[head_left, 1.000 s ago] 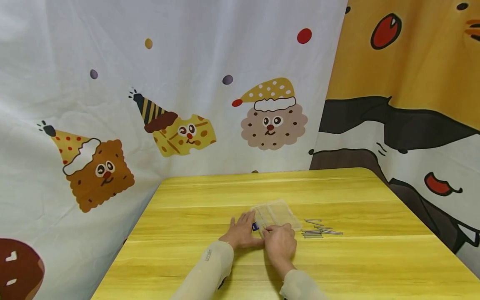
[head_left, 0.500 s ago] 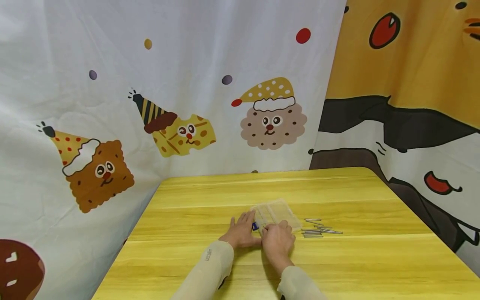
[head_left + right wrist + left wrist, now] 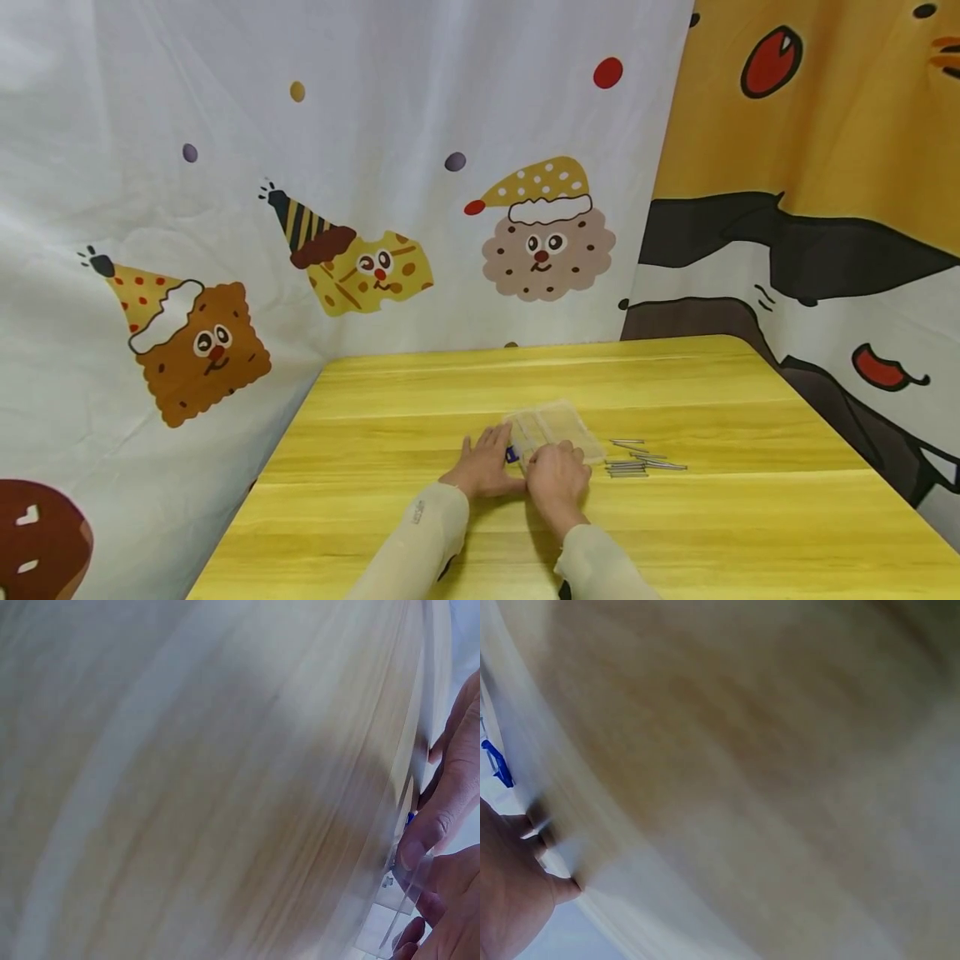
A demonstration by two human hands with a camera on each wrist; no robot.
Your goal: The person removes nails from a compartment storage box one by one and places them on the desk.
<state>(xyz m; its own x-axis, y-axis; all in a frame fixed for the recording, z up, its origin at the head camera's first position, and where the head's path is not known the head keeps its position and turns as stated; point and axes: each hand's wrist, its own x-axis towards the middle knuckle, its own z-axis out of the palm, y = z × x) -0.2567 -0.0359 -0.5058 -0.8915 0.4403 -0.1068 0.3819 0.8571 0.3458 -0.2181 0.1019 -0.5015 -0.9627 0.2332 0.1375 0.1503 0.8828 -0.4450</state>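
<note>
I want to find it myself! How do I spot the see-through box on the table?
Look at the yellow wooden table, near its middle, just beyond the two hands. The clear plastic box lies flat there, touched by the left hand and right hand. Unlike the thin metal pins beside it, it is wide and transparent.

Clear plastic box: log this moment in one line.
left hand touches clear plastic box | right hand grips its near edge | metal pins lie alongside

Metal pins [image 3: 643, 463] crowd my right — open tabletop [image 3: 465, 392] beyond the clear plastic box [image 3: 557, 427] and leftward.
</note>
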